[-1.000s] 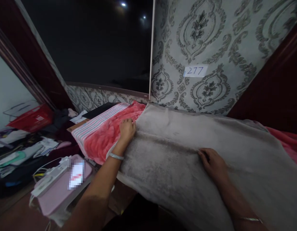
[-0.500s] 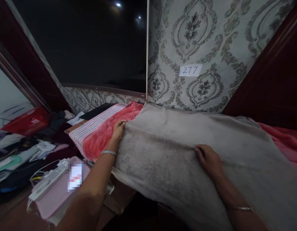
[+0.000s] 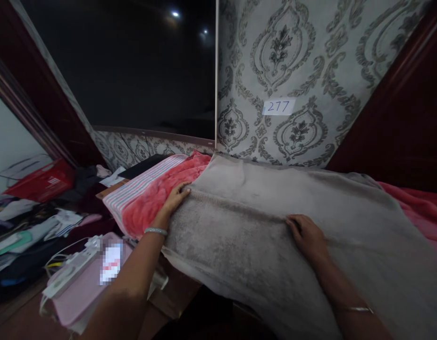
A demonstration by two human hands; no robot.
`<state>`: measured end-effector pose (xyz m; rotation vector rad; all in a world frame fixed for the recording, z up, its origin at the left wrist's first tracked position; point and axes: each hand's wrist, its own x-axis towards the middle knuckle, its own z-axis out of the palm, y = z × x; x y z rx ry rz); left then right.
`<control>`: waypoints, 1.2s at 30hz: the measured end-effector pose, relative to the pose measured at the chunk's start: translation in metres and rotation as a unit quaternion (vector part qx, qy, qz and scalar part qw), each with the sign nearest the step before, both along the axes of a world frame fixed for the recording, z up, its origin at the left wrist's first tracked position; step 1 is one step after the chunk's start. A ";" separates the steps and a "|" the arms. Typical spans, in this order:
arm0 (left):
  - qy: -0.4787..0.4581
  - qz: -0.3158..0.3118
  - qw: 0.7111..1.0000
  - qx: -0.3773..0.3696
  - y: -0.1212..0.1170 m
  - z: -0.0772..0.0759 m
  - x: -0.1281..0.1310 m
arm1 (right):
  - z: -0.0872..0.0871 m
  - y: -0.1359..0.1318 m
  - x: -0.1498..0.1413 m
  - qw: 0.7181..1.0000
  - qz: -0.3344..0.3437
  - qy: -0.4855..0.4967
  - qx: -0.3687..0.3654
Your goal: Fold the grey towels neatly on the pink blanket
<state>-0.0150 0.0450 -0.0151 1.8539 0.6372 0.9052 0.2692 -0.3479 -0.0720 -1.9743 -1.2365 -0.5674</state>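
Observation:
A soft grey blanket (image 3: 239, 236) is spread in front of me, with a long raised fold running across it from left to right. At the left end of this fold, my left hand (image 3: 176, 197) rests on the blanket's edge, its thumb a little apart from the fingers. My right hand (image 3: 308, 236) pinches the fold near the blanket's middle, fingers curled together. Beneath the grey blanket's left side lies a red plush blanket (image 3: 142, 208) with a striped border (image 3: 140, 182). More red cloth (image 3: 413, 203) shows at the right.
A large dark screen (image 3: 133, 66) hangs ahead, beside patterned wallpaper with a "277" paper label (image 3: 279, 106). At lower left, a power strip (image 3: 68, 274) and a lit phone (image 3: 111, 263) lie on a pink surface (image 3: 80, 297). Piled clothes (image 3: 34, 231) and a red bag (image 3: 41, 180) lie farther left.
My left hand has loosened its pinch on the blanket edge and sunk slightly. My right hand keeps its hold in nearly the same spot. The view has tilted up slightly.

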 end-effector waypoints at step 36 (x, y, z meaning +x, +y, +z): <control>0.061 -0.168 0.834 0.522 -0.123 -0.013 0.146 | 0.039 0.006 -0.008 0.999 -0.041 0.017 -0.011</control>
